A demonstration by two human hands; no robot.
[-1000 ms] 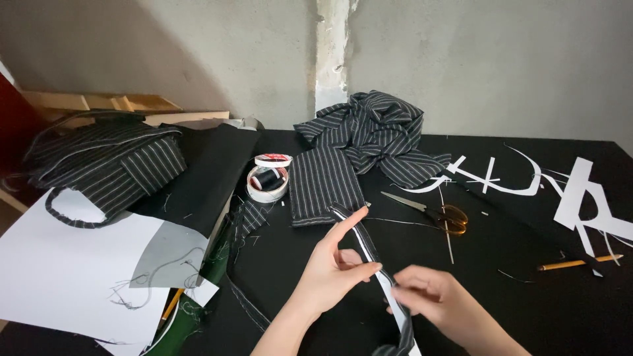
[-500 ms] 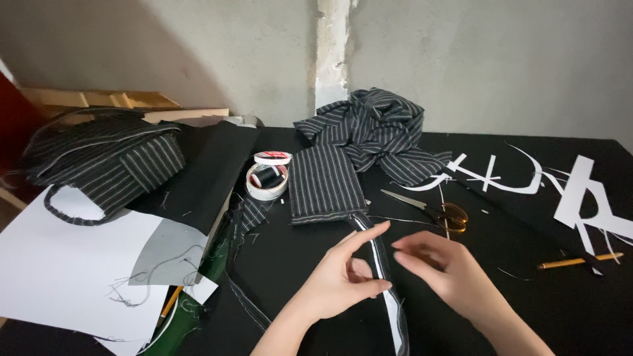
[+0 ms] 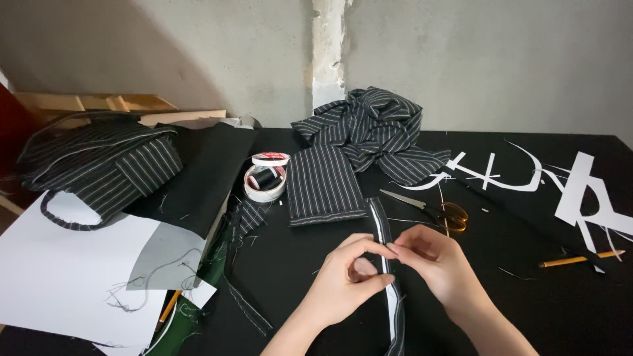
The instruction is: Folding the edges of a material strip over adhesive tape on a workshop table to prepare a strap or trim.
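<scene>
A long narrow strip of dark pinstriped fabric with a white inner face (image 3: 381, 217) runs from the table's middle down toward me. My left hand (image 3: 349, 280) pinches the strip between thumb and forefinger. My right hand (image 3: 438, 264) pinches the same strip from the right side, fingertips almost touching the left ones. Just beyond the strip's far end lies a flat folded rectangle of striped fabric (image 3: 324, 184).
Scissors with amber handles (image 3: 435, 209) lie right of the strip. A tape roll holding a black thread spool (image 3: 265, 181) stands left. A crumpled striped cloth pile (image 3: 376, 128) sits at the back, white paper scraps (image 3: 580, 191) and a pencil (image 3: 573, 260) right, white paper (image 3: 59, 277) left.
Both hands have slid up the strip, away from me, and come together. The strip, curved and lifted a second ago, now lies straighter on the table.
</scene>
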